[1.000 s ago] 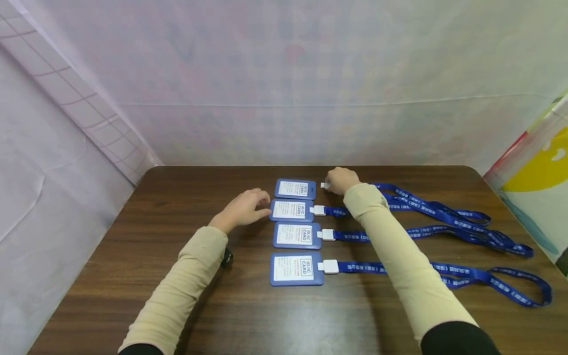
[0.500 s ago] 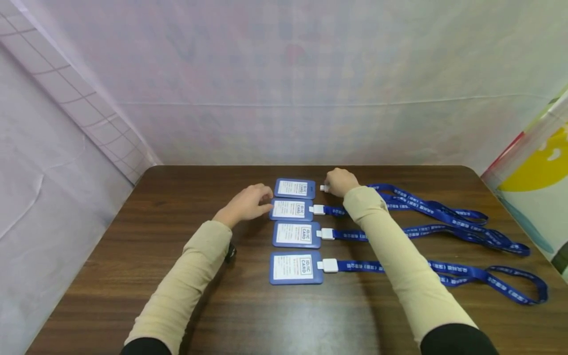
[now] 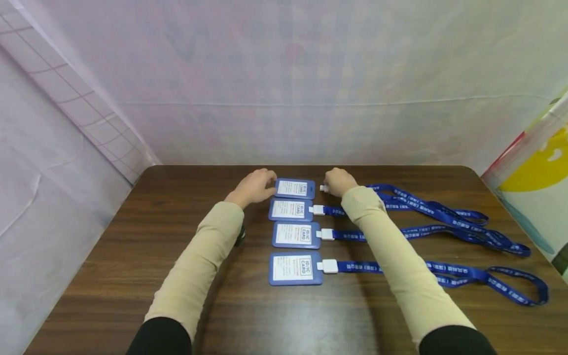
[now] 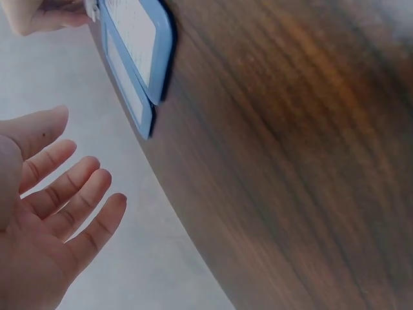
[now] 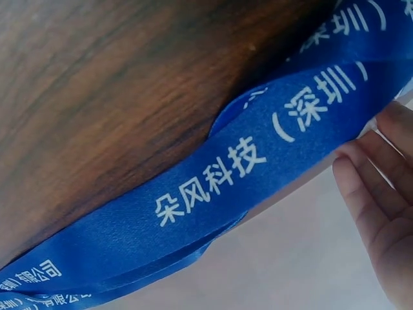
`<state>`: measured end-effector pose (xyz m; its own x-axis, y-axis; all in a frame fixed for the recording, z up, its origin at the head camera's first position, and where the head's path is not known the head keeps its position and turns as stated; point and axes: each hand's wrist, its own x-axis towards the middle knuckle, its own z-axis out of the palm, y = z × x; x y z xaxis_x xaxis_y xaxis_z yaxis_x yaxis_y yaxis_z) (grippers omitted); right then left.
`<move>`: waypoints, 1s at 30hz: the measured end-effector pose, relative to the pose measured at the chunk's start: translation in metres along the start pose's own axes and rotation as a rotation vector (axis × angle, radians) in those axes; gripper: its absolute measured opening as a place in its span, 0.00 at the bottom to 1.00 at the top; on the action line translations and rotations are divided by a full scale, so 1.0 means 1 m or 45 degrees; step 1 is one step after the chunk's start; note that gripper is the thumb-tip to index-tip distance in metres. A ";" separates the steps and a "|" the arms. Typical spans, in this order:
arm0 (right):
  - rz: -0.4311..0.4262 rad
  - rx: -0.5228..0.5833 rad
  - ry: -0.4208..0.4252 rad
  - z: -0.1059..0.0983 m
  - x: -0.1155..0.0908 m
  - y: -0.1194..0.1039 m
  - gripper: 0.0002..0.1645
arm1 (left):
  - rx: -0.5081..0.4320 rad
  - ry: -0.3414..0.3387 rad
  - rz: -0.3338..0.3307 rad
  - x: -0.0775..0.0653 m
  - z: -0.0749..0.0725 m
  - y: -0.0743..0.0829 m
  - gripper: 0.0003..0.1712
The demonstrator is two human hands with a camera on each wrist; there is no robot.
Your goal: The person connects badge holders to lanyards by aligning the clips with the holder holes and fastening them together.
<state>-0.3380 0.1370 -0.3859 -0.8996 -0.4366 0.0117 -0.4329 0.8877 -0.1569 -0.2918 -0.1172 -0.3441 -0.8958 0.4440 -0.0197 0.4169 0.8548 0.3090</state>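
In the head view my right hand [image 3: 340, 182] pinches the white clip [image 3: 324, 188] of a blue lanyard at the back of the table. The lanyard's printed strap [image 5: 219, 171] runs beside my fingers in the right wrist view. Just left of the clip lies the farthest blue badge holder [image 3: 295, 188], with a white ID card inside and a gap between its slot and the clip. My left hand [image 3: 253, 187] is by that holder's left end. Its fingers are loosely extended, and the left wrist view shows nothing held in the left hand [image 4: 61, 213].
Nearer me, three more badge holders lie in a column: the second [image 3: 290, 209], third [image 3: 296, 234] and nearest [image 3: 296, 268]. Each has its lanyard attached, with straps such as the nearest lanyard [image 3: 479, 276] stretching right. A white curtain [image 3: 284, 98] hangs behind the brown table [image 3: 177, 217].
My left hand has moved away from me and slightly right, from beside the second badge holder to the farthest one. My right hand stays nearly still at the clip.
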 end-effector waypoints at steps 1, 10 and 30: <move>0.003 0.004 0.001 0.000 0.000 0.000 0.05 | 0.007 -0.005 -0.003 0.002 0.000 0.000 0.21; 0.043 0.008 -0.030 -0.003 -0.004 -0.006 0.03 | 0.055 -0.037 -0.045 0.014 0.005 -0.001 0.24; 0.014 -0.002 -0.023 -0.005 -0.008 -0.016 0.07 | 0.235 -0.195 -0.069 0.032 0.031 0.003 0.29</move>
<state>-0.3242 0.1271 -0.3784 -0.9031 -0.4294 -0.0078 -0.4231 0.8926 -0.1557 -0.3145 -0.0925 -0.3729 -0.8896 0.4198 -0.1800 0.4027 0.9068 0.1249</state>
